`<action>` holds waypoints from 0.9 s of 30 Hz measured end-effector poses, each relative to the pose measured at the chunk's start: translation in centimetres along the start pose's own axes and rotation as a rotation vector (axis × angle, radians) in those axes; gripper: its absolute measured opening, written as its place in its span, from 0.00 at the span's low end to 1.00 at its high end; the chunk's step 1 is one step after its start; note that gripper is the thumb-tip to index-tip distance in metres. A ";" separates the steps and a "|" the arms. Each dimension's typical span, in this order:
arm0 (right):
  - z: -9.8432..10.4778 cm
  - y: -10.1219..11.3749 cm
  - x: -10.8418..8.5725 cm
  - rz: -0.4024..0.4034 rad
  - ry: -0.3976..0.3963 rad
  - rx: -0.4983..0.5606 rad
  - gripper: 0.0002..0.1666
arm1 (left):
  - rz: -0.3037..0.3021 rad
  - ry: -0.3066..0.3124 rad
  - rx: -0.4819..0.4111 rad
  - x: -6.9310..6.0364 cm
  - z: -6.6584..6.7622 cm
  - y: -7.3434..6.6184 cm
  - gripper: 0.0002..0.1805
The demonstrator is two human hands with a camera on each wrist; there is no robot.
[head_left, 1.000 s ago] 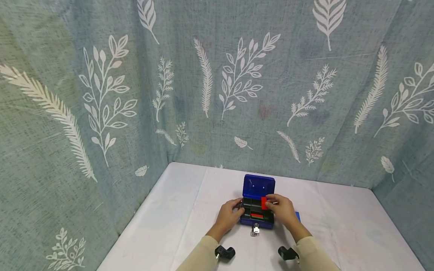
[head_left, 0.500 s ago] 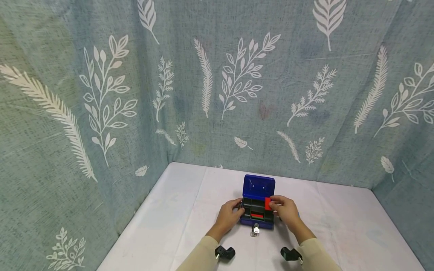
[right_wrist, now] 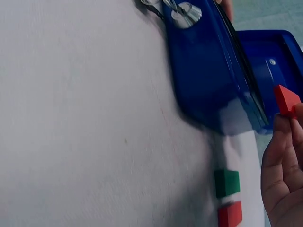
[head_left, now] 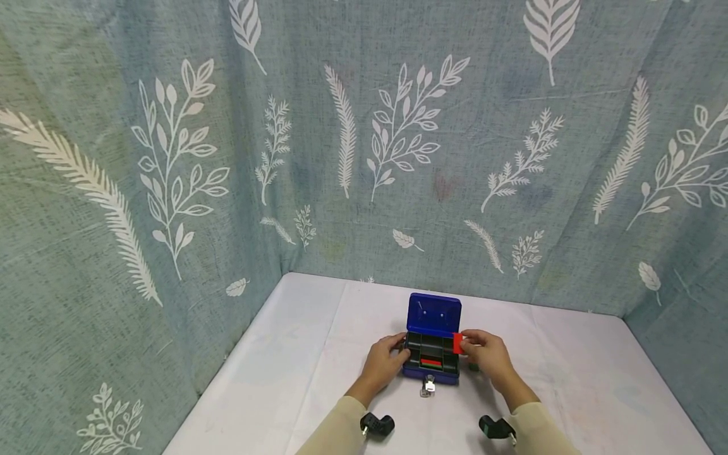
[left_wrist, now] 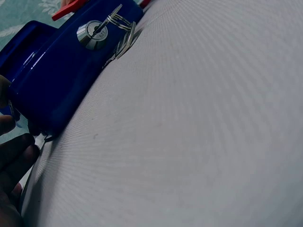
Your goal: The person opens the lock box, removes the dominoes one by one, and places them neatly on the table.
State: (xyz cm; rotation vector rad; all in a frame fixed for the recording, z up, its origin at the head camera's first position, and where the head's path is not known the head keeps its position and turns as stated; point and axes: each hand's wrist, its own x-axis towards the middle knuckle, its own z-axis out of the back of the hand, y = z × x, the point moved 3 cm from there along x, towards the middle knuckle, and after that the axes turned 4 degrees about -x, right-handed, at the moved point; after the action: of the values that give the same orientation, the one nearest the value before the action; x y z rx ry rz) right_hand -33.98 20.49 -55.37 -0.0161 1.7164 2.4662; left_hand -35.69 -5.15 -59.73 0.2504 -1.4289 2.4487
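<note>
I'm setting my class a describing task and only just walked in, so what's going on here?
A person is working at an open blue box on a white-covered table. Their left hand rests against its left side, while their right hand pinches a red block at its right edge. Red and green pieces sit in the tray's front middle compartment. A green block and a second red block lie outside, and keys hang from the front lock.
</note>
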 end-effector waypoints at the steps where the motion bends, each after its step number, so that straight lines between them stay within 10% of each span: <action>1: 0.2 0.0 -0.1 -0.005 -0.004 -0.011 0.19 | -0.003 -0.002 -0.001 0.0 0.0 0.0 0.23; 27: 3.4 -2.1 -0.3 -0.067 -0.041 -0.025 0.21 | -0.026 -0.011 -0.005 0.0 0.0 -0.2 0.23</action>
State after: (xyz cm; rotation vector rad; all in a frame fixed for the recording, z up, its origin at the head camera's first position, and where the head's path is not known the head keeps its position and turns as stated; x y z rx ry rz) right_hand -33.15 24.36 -56.14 -0.0260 1.6408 2.4230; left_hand -35.66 -5.09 -59.54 0.2795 -1.4266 2.4268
